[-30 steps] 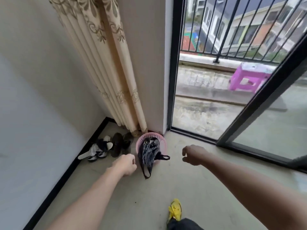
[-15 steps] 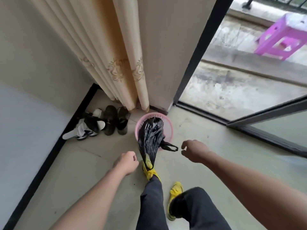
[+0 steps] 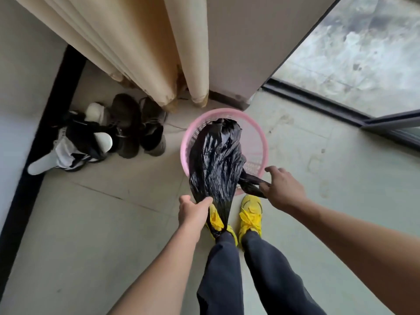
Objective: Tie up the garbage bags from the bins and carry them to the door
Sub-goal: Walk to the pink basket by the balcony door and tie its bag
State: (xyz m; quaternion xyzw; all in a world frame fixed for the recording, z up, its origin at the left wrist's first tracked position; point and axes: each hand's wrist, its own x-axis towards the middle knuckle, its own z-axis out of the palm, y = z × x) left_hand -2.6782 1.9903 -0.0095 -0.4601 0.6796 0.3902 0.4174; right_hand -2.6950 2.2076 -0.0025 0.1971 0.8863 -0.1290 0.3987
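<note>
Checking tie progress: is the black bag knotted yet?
Not knotted. The left hand and the right hand each grip a separate handle of the black bag, held apart.

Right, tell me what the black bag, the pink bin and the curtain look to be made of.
Black bag: thin plastic film, glossy; it shows fine crinkles and bright glints and bunches where the left hand grips it.
Pink bin: moulded plastic, likely rigid, with a smooth rim and lattice wall.
Curtain: woven fabric, matt beige, hanging in soft folds; the fibre cannot be told.
</note>
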